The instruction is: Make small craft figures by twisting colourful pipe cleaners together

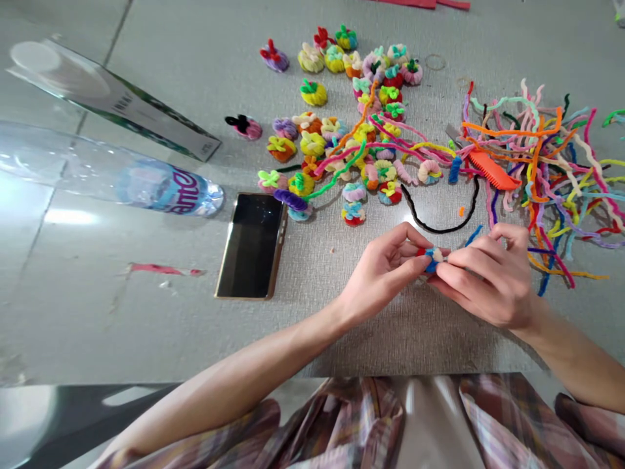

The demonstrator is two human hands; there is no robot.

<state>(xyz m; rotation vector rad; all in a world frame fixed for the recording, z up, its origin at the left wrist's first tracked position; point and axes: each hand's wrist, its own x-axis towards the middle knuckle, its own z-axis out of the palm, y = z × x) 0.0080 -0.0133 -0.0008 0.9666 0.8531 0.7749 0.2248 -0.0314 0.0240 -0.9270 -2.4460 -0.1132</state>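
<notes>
Between my two hands is a small pipe-cleaner ornament (432,262) in blue, white and red. My left hand (390,264) pinches it from the left with thumb and fingers. The fingers of my right hand (493,277) are closed at its right side, partly covering it. A blue pipe-cleaner end (473,235) sticks up by the right hand. Just beyond the hands, a black pipe cleaner (439,231) lies in a curve on the table, with a small orange scrap (461,212) near it.
Many finished pipe-cleaner ornaments (312,143) cluster beyond my hands. At right lies a tangled heap of loose pipe cleaners (551,156) with an orange-handled cutter (493,170). A phone (251,247), a plastic bottle (146,185) and a carton (146,117) occupy the left side of the table (161,332).
</notes>
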